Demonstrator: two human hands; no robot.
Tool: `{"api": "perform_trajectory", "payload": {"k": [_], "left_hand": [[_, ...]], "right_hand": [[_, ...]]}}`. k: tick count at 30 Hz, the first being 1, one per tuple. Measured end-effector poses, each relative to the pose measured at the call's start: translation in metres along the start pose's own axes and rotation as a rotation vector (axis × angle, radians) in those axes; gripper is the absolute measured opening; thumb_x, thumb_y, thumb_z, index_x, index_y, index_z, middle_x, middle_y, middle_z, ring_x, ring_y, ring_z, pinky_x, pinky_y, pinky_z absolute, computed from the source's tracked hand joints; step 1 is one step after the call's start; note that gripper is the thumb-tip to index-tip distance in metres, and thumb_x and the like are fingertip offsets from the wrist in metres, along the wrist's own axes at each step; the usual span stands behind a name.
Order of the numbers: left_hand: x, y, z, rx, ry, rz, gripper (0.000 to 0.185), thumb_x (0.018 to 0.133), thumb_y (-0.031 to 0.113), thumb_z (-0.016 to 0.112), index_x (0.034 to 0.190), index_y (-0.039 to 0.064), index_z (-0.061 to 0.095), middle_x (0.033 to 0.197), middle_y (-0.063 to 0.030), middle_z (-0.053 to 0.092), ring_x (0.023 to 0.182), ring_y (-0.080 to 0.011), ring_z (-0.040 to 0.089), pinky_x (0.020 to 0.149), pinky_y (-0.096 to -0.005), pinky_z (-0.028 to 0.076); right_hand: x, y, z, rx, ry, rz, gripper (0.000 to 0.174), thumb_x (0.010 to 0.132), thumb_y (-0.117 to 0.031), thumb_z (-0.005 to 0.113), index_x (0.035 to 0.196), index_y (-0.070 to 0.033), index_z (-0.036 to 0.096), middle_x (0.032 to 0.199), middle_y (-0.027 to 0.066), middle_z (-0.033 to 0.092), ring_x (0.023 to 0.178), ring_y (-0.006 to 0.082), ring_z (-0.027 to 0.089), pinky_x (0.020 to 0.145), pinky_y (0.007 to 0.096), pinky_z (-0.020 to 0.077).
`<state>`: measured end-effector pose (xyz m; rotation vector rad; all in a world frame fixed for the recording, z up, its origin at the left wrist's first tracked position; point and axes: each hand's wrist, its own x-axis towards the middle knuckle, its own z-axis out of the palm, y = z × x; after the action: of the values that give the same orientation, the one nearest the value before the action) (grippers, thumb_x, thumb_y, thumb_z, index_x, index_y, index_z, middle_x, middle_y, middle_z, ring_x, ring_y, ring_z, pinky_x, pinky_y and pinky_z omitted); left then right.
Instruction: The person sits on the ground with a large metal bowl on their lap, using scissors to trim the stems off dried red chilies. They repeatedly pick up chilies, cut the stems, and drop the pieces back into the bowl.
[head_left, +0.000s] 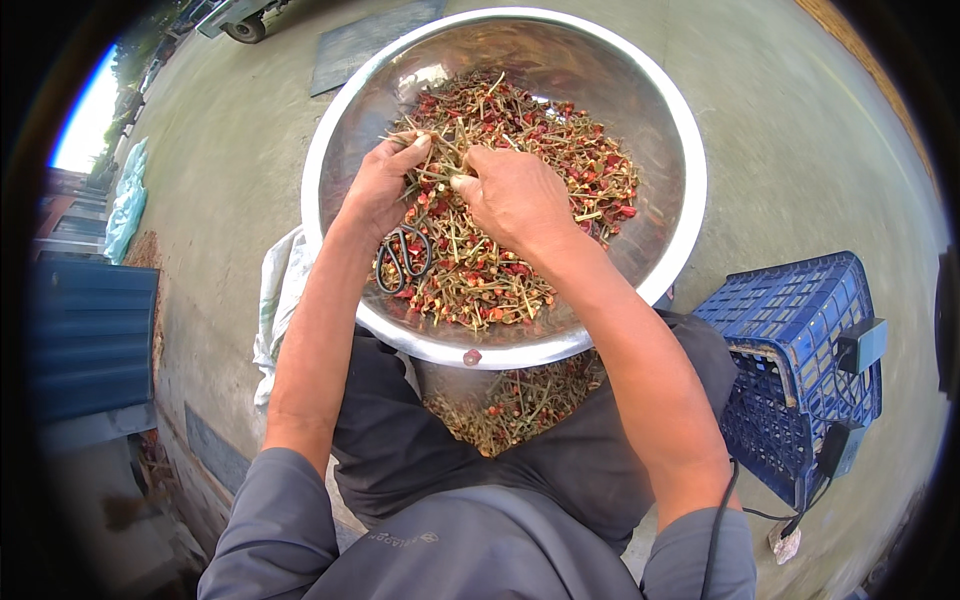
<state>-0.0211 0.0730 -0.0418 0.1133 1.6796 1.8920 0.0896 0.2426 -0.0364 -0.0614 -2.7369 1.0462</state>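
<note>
A wide stainless steel basin (660, 112) sits over my lap, holding a heap of dried plant stems with red bits (495, 277), which look like chilli pepper stems. My left hand (381, 180) pinches a small bunch of stems (448, 154) between thumb and fingers above the heap. On the other side of that bunch, my right hand (521, 191) also grips stems between thumb and curled forefinger. Scissors with black loop handles (406, 259) lie on the heap beneath my left wrist, their blades not visible. A red piece (472, 358) rests on the basin's near rim.
Below the basin, between my legs, is another pile of stems (499, 412). A blue plastic crate (787, 352) stands at the right, with small dark devices (840, 448) and cables on it. A white woven sack (281, 292) lies left of the basin. A vehicle (240, 22) stands far off.
</note>
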Motion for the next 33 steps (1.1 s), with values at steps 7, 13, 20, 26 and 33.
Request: {"api": "perform_trajectory", "payload": {"k": [7, 13, 20, 26, 33], "left_hand": [[0.008, -0.001, -0.024, -0.193, 0.068, 0.085, 0.035, 0.108, 0.031, 0.050, 0.123, 0.001, 0.060, 0.112, -0.0126, 0.071, 0.100, -0.0221, 0.070, 0.086, -0.0412, 0.061], [0.001, 0.001, -0.018, -0.181, 0.091, 0.075, 0.029, 0.105, 0.033, 0.056, 0.117, 0.007, 0.062, 0.104, -0.0069, 0.070, 0.089, -0.0168, 0.068, 0.072, -0.0323, 0.053], [-0.003, 0.004, -0.011, -0.019, 0.117, 0.038, 0.020, 0.104, 0.021, 0.057, 0.118, 0.008, 0.061, 0.104, -0.0050, 0.071, 0.090, -0.0141, 0.069, 0.068, -0.0293, 0.049], [0.006, 0.002, -0.022, 0.752, 0.279, -0.007, 0.023, 0.097, 0.019, 0.064, 0.114, 0.003, 0.064, 0.097, -0.0097, 0.073, 0.094, -0.0206, 0.070, 0.074, -0.0345, 0.053], [0.034, -0.044, -0.051, 1.603, 0.220, 0.396, 0.038, 0.088, 0.023, 0.071, 0.122, 0.008, 0.068, 0.110, -0.0229, 0.071, 0.108, -0.0384, 0.067, 0.094, -0.0484, 0.050]], "right_hand": [[0.000, 0.013, 0.002, -0.212, -0.224, -0.115, 0.020, 0.089, -0.024, 0.069, 0.098, -0.006, 0.065, 0.087, 0.0184, 0.069, 0.090, 0.0398, 0.068, 0.076, 0.0515, 0.0545], [-0.001, 0.015, 0.010, -0.156, -0.114, -0.053, 0.023, 0.088, -0.022, 0.068, 0.106, -0.008, 0.069, 0.094, 0.0187, 0.071, 0.091, 0.0387, 0.070, 0.080, 0.0507, 0.0550], [0.008, 0.009, -0.002, 0.043, 0.024, 0.062, 0.021, 0.090, -0.025, 0.066, 0.099, -0.008, 0.073, 0.088, 0.0180, 0.072, 0.084, 0.0363, 0.070, 0.078, 0.0456, 0.0546], [0.017, 0.012, -0.016, 0.196, 0.107, 0.161, 0.020, 0.090, -0.025, 0.065, 0.100, -0.010, 0.075, 0.094, 0.0156, 0.074, 0.091, 0.0351, 0.071, 0.082, 0.0459, 0.0552], [0.013, 0.010, -0.030, 0.187, 0.112, 0.150, 0.023, 0.091, -0.026, 0.065, 0.102, -0.008, 0.075, 0.094, 0.0161, 0.074, 0.091, 0.0333, 0.071, 0.082, 0.0437, 0.0549]]}}
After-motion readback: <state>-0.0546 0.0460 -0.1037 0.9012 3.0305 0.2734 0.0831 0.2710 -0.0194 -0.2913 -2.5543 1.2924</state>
